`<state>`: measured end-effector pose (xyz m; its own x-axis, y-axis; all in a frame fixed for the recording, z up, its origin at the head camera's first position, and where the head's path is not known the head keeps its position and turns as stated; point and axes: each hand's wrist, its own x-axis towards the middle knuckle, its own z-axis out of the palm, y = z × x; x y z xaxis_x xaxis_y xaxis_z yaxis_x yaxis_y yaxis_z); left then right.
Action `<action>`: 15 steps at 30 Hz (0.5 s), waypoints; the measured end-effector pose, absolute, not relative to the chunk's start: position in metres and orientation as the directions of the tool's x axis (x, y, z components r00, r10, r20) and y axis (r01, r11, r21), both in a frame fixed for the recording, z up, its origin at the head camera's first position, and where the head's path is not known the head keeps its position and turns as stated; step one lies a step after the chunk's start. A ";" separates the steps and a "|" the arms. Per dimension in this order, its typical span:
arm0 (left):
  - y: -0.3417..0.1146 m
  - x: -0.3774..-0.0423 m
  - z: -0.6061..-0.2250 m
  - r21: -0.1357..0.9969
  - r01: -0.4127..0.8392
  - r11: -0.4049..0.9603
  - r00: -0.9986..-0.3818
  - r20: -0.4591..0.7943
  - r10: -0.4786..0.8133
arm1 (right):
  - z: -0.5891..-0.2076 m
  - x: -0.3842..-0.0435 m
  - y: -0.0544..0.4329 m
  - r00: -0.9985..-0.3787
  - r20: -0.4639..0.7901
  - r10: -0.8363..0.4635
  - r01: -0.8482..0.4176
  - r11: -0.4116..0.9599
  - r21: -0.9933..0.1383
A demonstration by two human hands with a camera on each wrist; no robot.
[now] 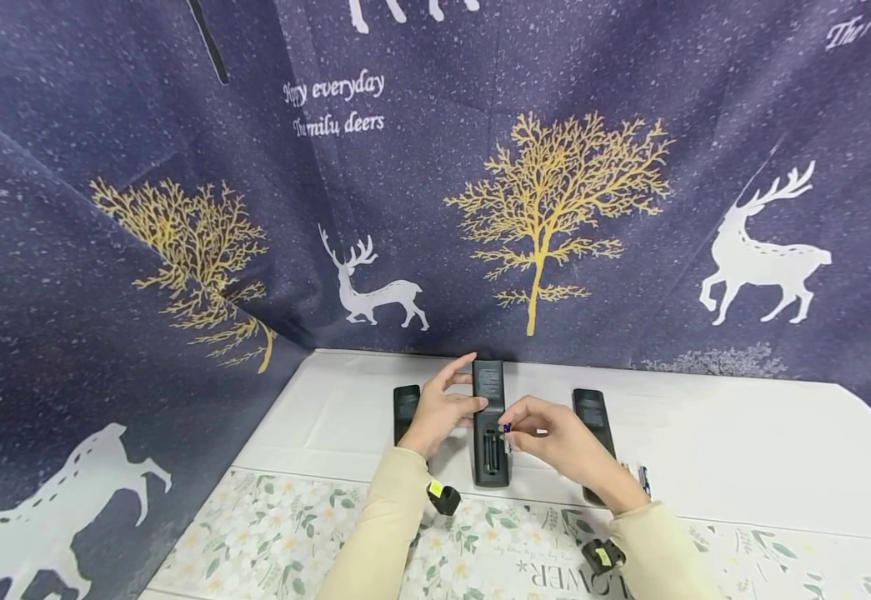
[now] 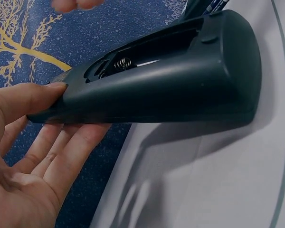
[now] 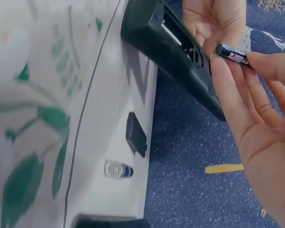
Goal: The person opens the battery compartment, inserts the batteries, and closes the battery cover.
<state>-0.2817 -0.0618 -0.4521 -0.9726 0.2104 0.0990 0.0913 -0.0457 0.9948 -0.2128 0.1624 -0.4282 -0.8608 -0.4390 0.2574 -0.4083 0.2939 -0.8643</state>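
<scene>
A dark remote control [image 1: 489, 467] is held back side up in my left hand [image 1: 441, 410], the thumb on top and fingers beneath. Its battery compartment [image 2: 156, 50] is uncovered, and a bare coil spring [image 2: 123, 62] shows inside. My right hand [image 1: 558, 435] pinches a small battery [image 3: 233, 54] between thumb and fingers, close beside the compartment. In the left wrist view only the fingertips [image 2: 78, 4] of the right hand show, above the remote. The remote's lower end is tilted toward the front of the table.
Another dark remote [image 1: 405, 407] lies to the left, partly behind my left hand, and a third [image 1: 591, 410] to the right, partly behind my right forearm. A loose battery [image 3: 118, 169] and a small dark flat piece [image 3: 136, 135] are on the white tabletop [image 1: 750, 450]. A patterned cloth [image 1: 615, 333] hangs behind.
</scene>
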 end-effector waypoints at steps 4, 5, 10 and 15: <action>-0.061 -0.281 -0.452 0.995 0.094 -0.044 -0.973 0.101 0.207 | -0.432 -0.215 0.157 -0.852 0.294 -0.433 -0.434 0.269 -0.860; -0.061 -0.281 -0.451 0.995 0.093 -0.044 -0.973 0.100 0.207 | -0.433 -0.215 0.156 -0.853 0.301 -0.426 -0.437 0.266 -0.859; -0.062 -0.281 -0.451 0.994 0.098 -0.044 -0.972 0.105 0.211 | -0.437 -0.214 0.150 -0.865 0.327 -0.380 -0.440 0.264 -0.858; -0.062 -0.280 -0.450 0.994 0.096 -0.047 -0.971 0.104 0.214 | -0.441 -0.214 0.145 -0.880 0.325 -0.347 -0.430 0.290 -0.855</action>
